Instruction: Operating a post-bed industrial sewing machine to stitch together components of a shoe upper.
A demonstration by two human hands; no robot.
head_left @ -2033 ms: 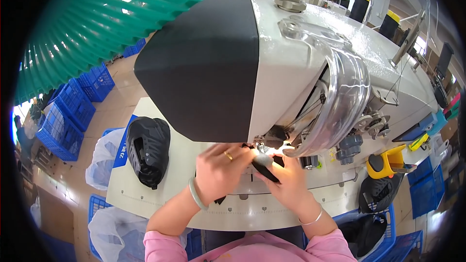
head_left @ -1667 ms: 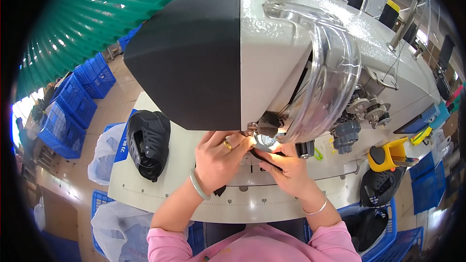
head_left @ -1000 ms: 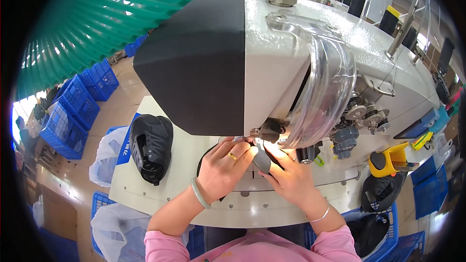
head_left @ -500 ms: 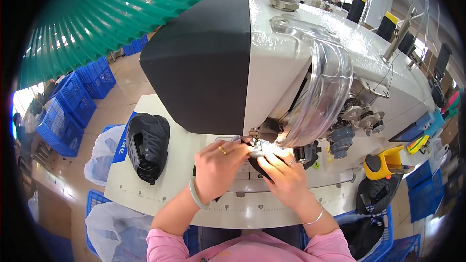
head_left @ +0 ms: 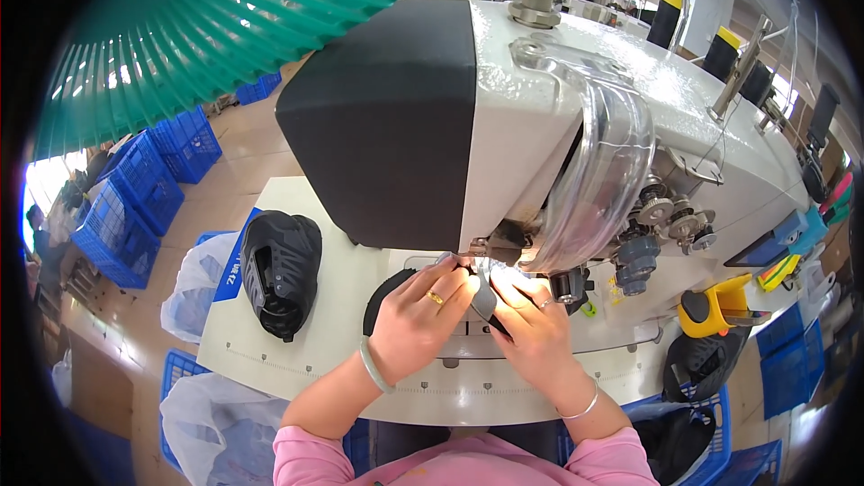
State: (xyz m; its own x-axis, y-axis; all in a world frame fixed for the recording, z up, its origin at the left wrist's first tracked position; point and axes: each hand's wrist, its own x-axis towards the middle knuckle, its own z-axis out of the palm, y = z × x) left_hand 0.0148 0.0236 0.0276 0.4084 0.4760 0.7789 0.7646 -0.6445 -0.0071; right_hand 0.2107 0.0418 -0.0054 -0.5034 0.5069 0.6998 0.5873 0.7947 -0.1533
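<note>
Both hands are at the stitching area of a white sewing machine (head_left: 513,162) with a black end cover, holding a dark shoe upper (head_left: 389,295) there. My left hand (head_left: 416,322) wears a gold ring; its bent fingers press on the upper just left of the needle area. A grey strip of the upper (head_left: 484,295) shows between the hands. My right hand (head_left: 533,322) grips the piece on the right side, thumb toward me. Much of the upper lies hidden under my hands, and bright lamp light washes out the spot near my fingertips.
A finished-looking black shoe (head_left: 281,274) stands on the table's left. A yellow holder (head_left: 715,304) and another dark shoe (head_left: 697,364) are at the right. Blue crates (head_left: 112,234) line the left floor; bagged crates sit below the table edge. A green ribbed shade (head_left: 234,27) hangs upper left.
My left hand has turned flatter, its fingers spreading over the upper. More of the grey strip shows between the hands, and the dark edge left of my left hand is more visible.
</note>
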